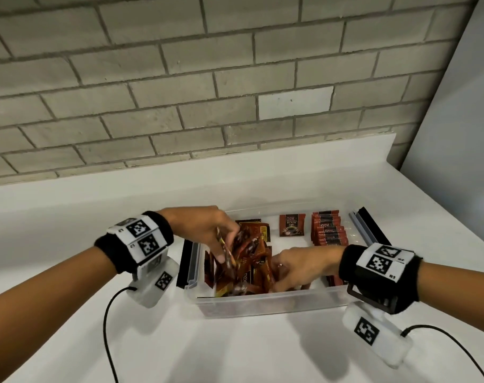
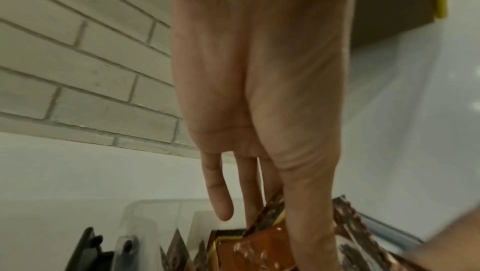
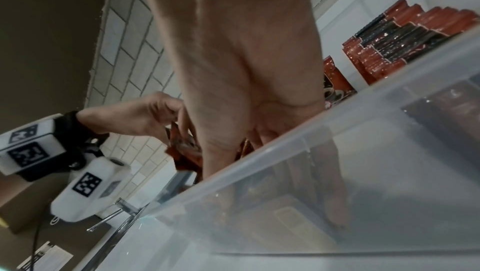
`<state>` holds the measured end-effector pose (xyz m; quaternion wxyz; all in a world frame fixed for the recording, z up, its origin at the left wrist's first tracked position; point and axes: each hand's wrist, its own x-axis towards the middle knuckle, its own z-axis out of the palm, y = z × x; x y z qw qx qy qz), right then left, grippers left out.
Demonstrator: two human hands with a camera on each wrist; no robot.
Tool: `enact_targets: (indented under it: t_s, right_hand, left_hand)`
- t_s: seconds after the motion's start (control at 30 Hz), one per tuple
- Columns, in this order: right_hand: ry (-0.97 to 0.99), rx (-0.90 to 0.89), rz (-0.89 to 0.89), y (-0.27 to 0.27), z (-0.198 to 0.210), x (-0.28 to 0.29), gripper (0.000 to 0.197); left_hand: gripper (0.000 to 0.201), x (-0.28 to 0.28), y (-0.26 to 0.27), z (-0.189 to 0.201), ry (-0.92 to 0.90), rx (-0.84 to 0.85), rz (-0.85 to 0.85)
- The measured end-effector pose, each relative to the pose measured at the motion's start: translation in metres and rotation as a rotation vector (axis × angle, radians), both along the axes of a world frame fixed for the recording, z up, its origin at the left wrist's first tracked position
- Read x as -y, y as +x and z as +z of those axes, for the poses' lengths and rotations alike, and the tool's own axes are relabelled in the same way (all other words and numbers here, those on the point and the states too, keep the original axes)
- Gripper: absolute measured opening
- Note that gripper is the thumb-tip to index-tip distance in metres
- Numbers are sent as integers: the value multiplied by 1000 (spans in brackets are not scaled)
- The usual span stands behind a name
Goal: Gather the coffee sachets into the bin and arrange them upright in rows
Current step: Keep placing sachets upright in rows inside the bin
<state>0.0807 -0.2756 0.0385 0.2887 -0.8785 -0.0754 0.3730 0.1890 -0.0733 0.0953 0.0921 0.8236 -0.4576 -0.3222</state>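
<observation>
A clear plastic bin [image 1: 263, 302] stands on the white counter. A loose pile of brown coffee sachets [image 1: 251, 272] fills its left half. My left hand [image 1: 224, 244] is over the pile and pinches a few sachets [image 2: 262, 246] between thumb and fingers. My right hand [image 1: 290, 272] reaches down inside the bin's front. Its thumb and fingers close around a bunch of sachets [image 3: 245, 148], and the fingers show through the bin wall [image 3: 363, 152]. A row of upright red-and-black sachets [image 1: 329, 230] stands at the bin's right side. One sachet [image 1: 292, 225] stands alone at the back.
Black and grey bars lie beside the bin on its left [image 1: 185, 264] and right [image 1: 368, 228]. A grey brick wall [image 1: 180, 106] rises behind the counter. Cables [image 1: 108, 327] trail from both wrist cameras over the white counter [image 1: 263, 355] in front.
</observation>
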Motion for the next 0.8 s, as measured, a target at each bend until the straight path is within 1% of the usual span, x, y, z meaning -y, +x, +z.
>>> enact_targets:
  t_s: [0.07, 0.1, 0.13, 0.2, 0.27, 0.33, 0.43, 0.53, 0.6, 0.63, 0.7, 0.73, 0.8]
  right_hand:
    - [41, -64, -13, -2, 3, 0, 50]
    - [42, -45, -17, -2, 3, -1, 56]
    - [23, 4, -6, -2, 3, -2, 57]
    - [-47, 128, 52, -1, 0, -5, 46]
    - [-123, 208, 117, -2, -5, -8, 35]
    - [-142, 252, 159, -2, -7, -9, 31]
    - [-87, 329, 151, -4, 2, -5, 23]
    - [18, 394, 92, -2, 8, 5, 18]
    - [169, 360, -1, 1, 11, 11, 6]
    - [276, 316, -71, 1, 14, 13, 4]
    - [486, 214, -236, 2, 20, 13, 7]
    - [553, 187, -295, 3, 23, 13, 13]
    - [597, 189, -338, 6, 25, 8, 24]
  left_hand:
    - [20, -4, 0, 8, -64, 5, 57]
    - [20, -5, 0, 10, -88, 17, 99]
    - [21, -7, 0, 12, -115, 22, 147]
    - [24, -10, 0, 13, -166, 36, 248]
    - [26, -14, -2, 12, -231, 35, 361]
    - [27, -18, -8, 11, -324, -32, 505]
    - [32, -21, -20, 5, -442, -181, 693]
    - [32, -22, -33, -3, -519, -272, 817]
    - [31, -22, -42, -11, -559, -292, 873]
    - [31, -21, -46, -14, -578, -297, 887]
    - [29, -19, -55, -22, -616, -327, 901]
    - [28, -17, -59, -26, -625, -358, 900]
    - [26, -11, -66, -32, -639, -440, 897]
